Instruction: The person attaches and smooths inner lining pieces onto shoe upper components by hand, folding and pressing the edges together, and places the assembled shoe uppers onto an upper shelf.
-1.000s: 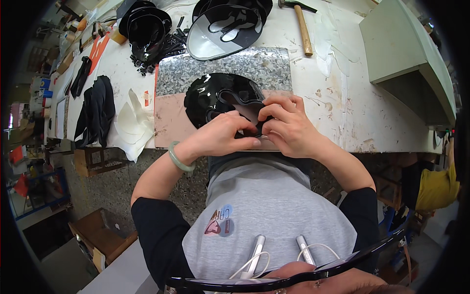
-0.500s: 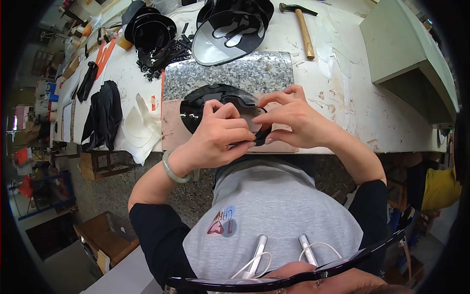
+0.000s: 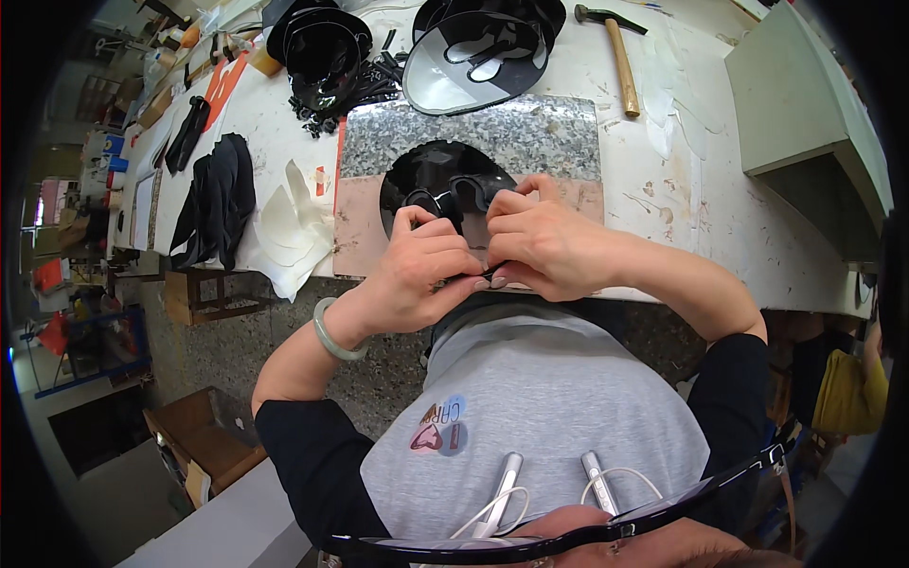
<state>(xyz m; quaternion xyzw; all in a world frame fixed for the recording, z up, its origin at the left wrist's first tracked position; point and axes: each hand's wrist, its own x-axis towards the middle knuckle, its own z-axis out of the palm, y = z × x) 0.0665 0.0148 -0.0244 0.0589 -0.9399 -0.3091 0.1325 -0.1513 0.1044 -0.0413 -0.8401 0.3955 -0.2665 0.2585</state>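
Note:
A glossy black shoe upper (image 3: 417,175), as it looks, lies bent on the pinkish board in front of me, with a cut-out opening in it. My left hand (image 3: 421,260) pinches its near edge between thumb and fingers. Right beside it, thumb and fingers of my right hand (image 3: 547,237) are closed on the same edge. The two thumb tips almost meet at a narrow black rim. My fingers hide much of the upper's near part.
Behind the upper lies a speckled stone slab (image 3: 568,137). Further back are glossy black stacked pieces (image 3: 492,71) and a hammer (image 3: 622,76). Black folded pieces (image 3: 218,199) and cream sheets (image 3: 289,232) lie to the left. A grey-green box (image 3: 805,85) stands at right.
My right hand's fingers have closed from a spread pose and come down to the near edge, beside the left. The upper has tilted and turned. The whole view has shifted slightly.

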